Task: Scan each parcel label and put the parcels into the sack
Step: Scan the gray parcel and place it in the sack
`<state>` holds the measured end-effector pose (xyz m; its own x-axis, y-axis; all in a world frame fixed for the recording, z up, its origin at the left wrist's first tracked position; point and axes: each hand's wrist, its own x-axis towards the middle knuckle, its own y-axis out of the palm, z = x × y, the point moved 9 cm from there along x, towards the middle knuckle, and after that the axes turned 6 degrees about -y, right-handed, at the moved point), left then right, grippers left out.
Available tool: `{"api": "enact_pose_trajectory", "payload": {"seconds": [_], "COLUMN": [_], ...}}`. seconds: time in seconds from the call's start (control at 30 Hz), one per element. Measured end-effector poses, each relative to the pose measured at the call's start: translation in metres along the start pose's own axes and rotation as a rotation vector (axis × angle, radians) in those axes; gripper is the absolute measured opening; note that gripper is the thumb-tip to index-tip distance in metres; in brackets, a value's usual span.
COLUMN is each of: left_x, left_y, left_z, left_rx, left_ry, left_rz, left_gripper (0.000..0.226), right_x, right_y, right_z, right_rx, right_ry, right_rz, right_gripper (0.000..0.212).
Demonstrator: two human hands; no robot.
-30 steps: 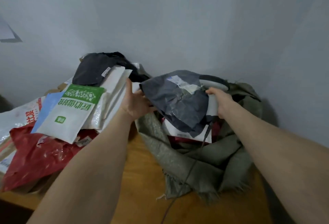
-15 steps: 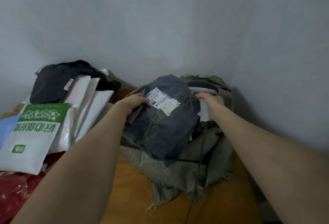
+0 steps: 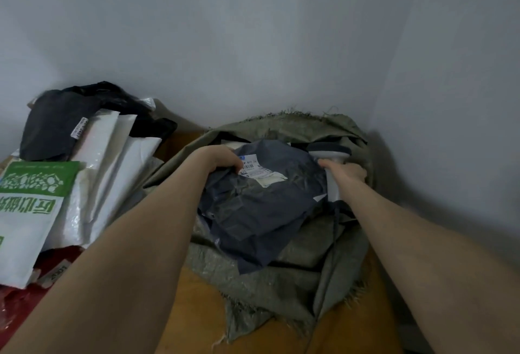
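A dark grey parcel [image 3: 261, 207] with a white label [image 3: 257, 172] lies over the open mouth of the olive woven sack [image 3: 281, 283]. My left hand [image 3: 218, 160] grips the parcel's upper left edge beside the label. My right hand [image 3: 347, 173] holds the handle of a white barcode scanner [image 3: 329, 153], its dark head just right of the parcel's top corner. The scanner's lower handle shows beside the parcel.
A pile of parcels sits at the left: a black bag [image 3: 56, 125], white mailers [image 3: 112, 173], a green-and-white pouch [image 3: 31, 213] and a red bag [image 3: 19, 305]. The wooden table [image 3: 197, 311] meets grey walls behind and to the right.
The grey parcel has swung from upright above the sack to lying flatter over its mouth, label up. Both hands moved forward and down with it.
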<state>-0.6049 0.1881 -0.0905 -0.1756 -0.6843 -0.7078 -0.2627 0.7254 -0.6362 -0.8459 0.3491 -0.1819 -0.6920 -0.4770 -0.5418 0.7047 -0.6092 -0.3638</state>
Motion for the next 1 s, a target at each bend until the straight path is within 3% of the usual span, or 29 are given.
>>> {"api": "enact_pose_trajectory", "payload": {"seconds": [0.13,0.33,0.47,0.67,0.8,0.9,1.0], "left_x": [0.011,0.022,0.026,0.013,0.005,0.006,0.017], "left_y": [0.004,0.013,0.016,-0.013,-0.033,-0.043,-0.022], "left_z": [0.004,0.007,0.013,0.01,0.017,0.02,0.014], "left_rx": [0.015,0.013,0.026,0.043,0.063,0.048,0.02], "left_ry": [-0.027,-0.045,-0.051,0.0,-0.013,-0.012,0.016], "left_rz": [0.009,0.015,-0.007,-0.125,-0.215,-0.335,-0.327], "left_gripper": [0.043,0.043,0.053,0.051,0.05,0.049,0.043], "right_x": [0.009,0.017,0.017,-0.002,-0.006,0.002,0.049], "right_y": [0.015,0.026,0.019,-0.009,-0.024,-0.021,-0.001], "right_z": [-0.008,-0.012,-0.016,0.013,0.033,0.018,-0.023], "right_rx": [0.079,0.16,0.162,0.257,0.269,0.172,0.03], "right_ry": [0.077,0.117,0.126,0.056,0.001,0.029,0.067], "right_rz": [0.069,0.152,0.099,0.005,-0.017,0.011,0.039], "right_gripper": [0.09,0.076,0.053,0.044,0.057,0.094,0.123]}}
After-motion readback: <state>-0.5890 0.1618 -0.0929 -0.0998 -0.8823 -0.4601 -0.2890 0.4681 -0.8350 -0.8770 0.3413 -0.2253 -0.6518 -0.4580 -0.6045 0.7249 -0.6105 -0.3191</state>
